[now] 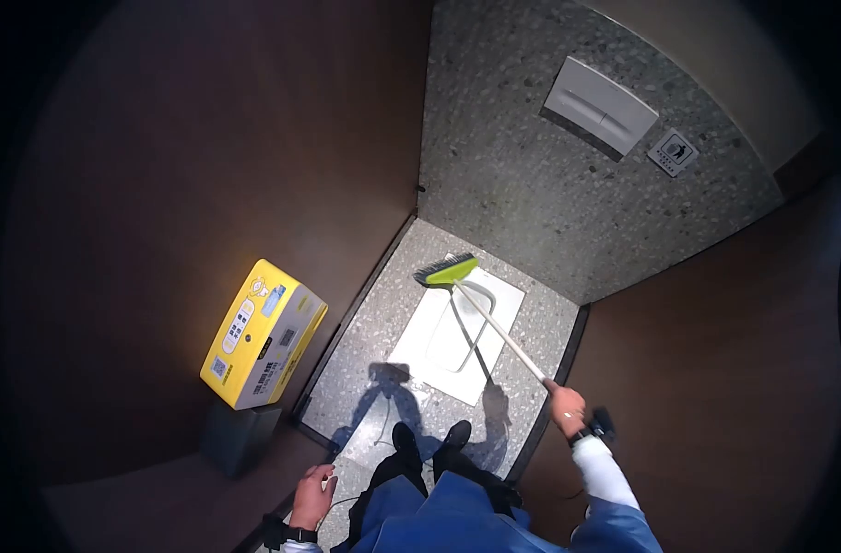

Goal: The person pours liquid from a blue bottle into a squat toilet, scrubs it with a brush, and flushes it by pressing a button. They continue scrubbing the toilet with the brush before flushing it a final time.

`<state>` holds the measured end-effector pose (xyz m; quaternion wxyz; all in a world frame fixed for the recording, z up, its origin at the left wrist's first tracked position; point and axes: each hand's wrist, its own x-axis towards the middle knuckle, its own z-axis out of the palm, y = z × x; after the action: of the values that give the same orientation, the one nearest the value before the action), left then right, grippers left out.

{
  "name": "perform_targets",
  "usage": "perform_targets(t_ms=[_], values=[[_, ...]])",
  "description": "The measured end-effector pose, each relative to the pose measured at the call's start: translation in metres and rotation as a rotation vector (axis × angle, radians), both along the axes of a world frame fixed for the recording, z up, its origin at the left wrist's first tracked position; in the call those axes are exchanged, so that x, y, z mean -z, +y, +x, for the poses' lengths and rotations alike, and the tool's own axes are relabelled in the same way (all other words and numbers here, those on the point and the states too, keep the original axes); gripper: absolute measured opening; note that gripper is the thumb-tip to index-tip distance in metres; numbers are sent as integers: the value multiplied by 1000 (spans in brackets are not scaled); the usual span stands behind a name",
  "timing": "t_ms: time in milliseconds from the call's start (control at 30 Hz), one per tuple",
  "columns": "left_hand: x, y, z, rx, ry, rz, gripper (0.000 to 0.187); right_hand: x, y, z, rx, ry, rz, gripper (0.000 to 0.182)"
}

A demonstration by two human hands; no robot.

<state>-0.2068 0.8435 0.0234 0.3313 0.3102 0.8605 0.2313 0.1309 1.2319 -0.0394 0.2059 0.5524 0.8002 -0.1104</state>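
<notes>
My right hand [568, 411] is wrapped round the end of a broom's pale handle. The broom [451, 270] has a lime-green head with dark bristles, which is over the far left corner of a white squat toilet [411, 355] set into the floor. From my hand the handle slants up and left across the toilet basin. Low at the left, my left hand [313, 498] hangs with loosely bent fingers, apart from the broom and holding nothing that I can see.
A yellow dispenser box [245, 336] juts from the dark left partition [346, 138], above a dark grey bin-like box [241, 440]. On the speckled back wall [494, 129] are a white panel [600, 106] and a small sign [673, 153]. Another dark partition [706, 369] stands at right.
</notes>
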Motion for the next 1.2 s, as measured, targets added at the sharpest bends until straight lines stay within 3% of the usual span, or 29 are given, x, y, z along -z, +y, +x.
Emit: perform_targets(t_ms=[133,200,233,300,333,367,467,533,600,667,800,833,900,933,967,1067,1200], values=[[-13,32,2,116,6,28,24,70,39,-39,68,-85,-35,36],[-20,34,3,63,-18,93,24,90,31,-15,159,75,-89,31],[-15,28,2,55,-9,104,24,125,17,9,198,134,-58,26],[-1,8,1,32,-28,83,24,83,-28,19,207,-14,-143,27],[6,2,1,12,-42,57,24,105,-50,52,138,118,-115,27],[12,0,2,3,-52,65,24,64,-73,51,213,165,-158,29],[21,-7,6,3,-65,53,24,7,-105,76,257,185,-154,30],[22,1,6,62,-46,33,24,-18,-112,86,286,337,-163,31],[27,10,4,101,-38,62,24,-18,-113,67,242,338,-149,34],[24,23,0,153,-42,98,25,-12,-110,25,44,9,-148,37],[-12,56,-10,224,-12,162,23,68,-139,13,-124,-73,-161,50],[-13,58,-14,221,16,146,22,62,-147,21,-142,-97,-242,53],[-12,55,-19,204,7,159,22,59,-165,62,33,-233,-342,41],[-9,52,-20,171,-10,168,22,18,-167,68,39,-264,-244,36],[-5,49,-21,180,-19,167,22,17,-169,96,-99,-360,-197,34],[9,44,-22,270,34,166,23,-22,-161,138,-254,-437,7,45],[22,53,-14,261,-59,153,23,-36,-190,138,-177,-460,35,53]])
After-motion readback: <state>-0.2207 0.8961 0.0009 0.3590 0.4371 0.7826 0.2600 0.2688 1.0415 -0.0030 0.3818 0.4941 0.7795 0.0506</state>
